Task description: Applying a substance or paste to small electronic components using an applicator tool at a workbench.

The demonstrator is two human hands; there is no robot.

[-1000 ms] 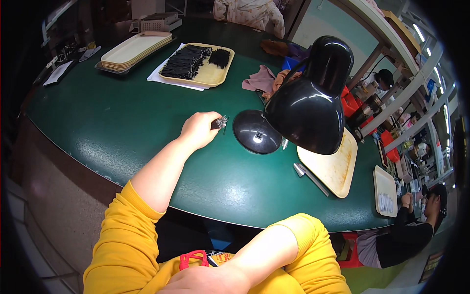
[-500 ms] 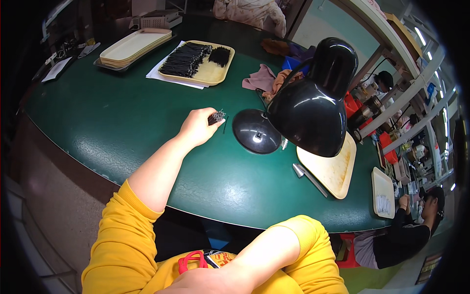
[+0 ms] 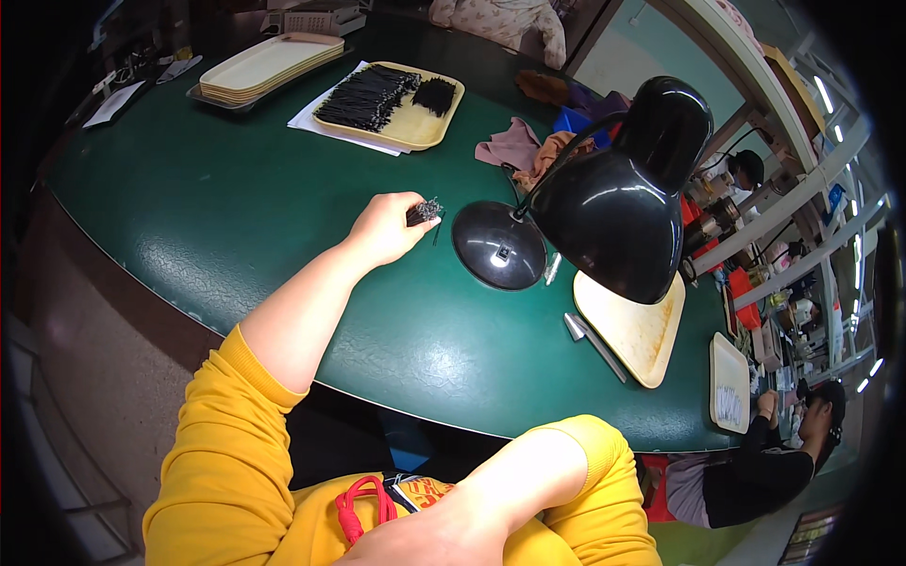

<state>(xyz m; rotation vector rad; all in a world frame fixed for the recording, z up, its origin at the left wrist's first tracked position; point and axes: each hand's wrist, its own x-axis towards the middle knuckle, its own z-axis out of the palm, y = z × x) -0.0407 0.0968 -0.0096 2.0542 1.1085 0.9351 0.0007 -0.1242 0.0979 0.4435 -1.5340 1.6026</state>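
Note:
My left hand (image 3: 389, 229) is closed round a bundle of thin black wires (image 3: 424, 212) with frayed silvery ends, held over the green table left of the lamp base. One thin black strand shows just below the bundle, by my fingertips; whether it lies on the table or hangs from the bundle I cannot make out. My right hand (image 3: 429, 540) is against my body at the lower edge, with its fingers cut off from sight. Farther off, a cream tray (image 3: 404, 130) carries rows of similar black wires (image 3: 363, 96) and a smaller dark heap (image 3: 434, 96).
A black desk lamp (image 3: 604, 208) stands on the green table (image 3: 236, 208). Beneath its shade is a cream tray (image 3: 651, 330), beside a grey metal tool (image 3: 596, 347). Stacked trays (image 3: 269, 71) sit at far left, cloths (image 3: 514, 146) behind the lamp. A co-worker (image 3: 755, 472) sits at right.
The view has shifted slightly, so the far trays appear higher. My left hand keeps its hold on the bundle, and the loose strand appears closer to my fingers. My right hand stays low.

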